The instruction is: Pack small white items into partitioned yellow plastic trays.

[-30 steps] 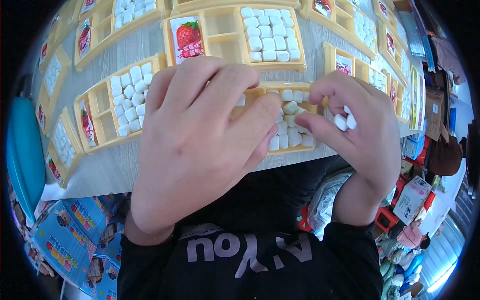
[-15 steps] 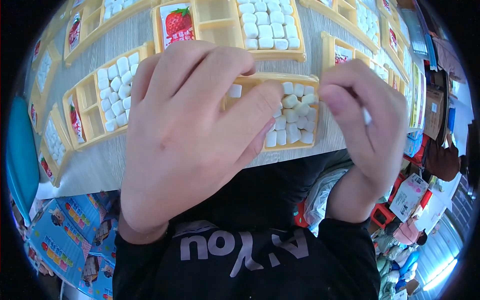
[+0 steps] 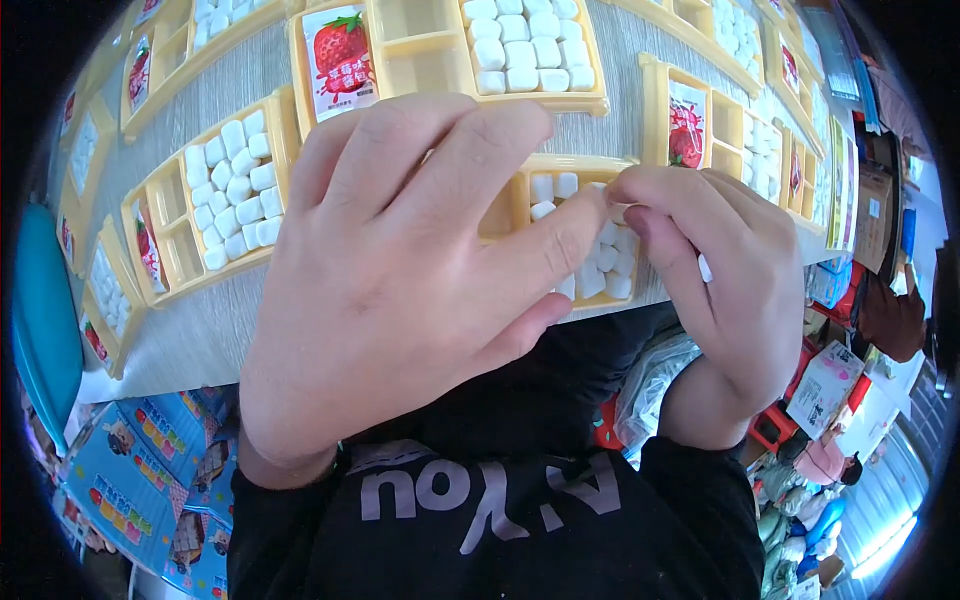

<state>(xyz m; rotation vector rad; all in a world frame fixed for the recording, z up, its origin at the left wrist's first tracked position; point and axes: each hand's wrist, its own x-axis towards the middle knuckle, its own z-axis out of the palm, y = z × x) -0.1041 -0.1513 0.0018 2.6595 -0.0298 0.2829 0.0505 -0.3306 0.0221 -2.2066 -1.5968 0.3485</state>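
Below my hands is a pale yellow plastic tray (image 3: 505, 215) with white marshmallows (image 3: 622, 262) packed in its right compartment. My left hand (image 3: 385, 250) spreads over the tray's left side, index finger stretched across the marshmallows and thumb apart below; its underside is hidden. At the tray's right end my right hand (image 3: 725, 240) is closed, thumb and index finger pinched by the left index fingertip. A white marshmallow (image 3: 705, 268) shows in the curl of its fingers. Something pale, perhaps another marshmallow, is partly visible at its pinch.
Similar trays stand around: a left tray (image 3: 240, 190), a far tray (image 3: 430, 55) with a strawberry-printed sachet (image 3: 340, 62), and a right tray (image 3: 720, 110). Blue printed cartons (image 3: 150, 480) lie at lower left, beside a teal object (image 3: 45, 320). Boxes and bags fill the right background.
My right hand has moved left and closed in over the marshmallows. My left hand has shifted slightly right, its index finger reaching farther across the tray. The view has shifted slightly.
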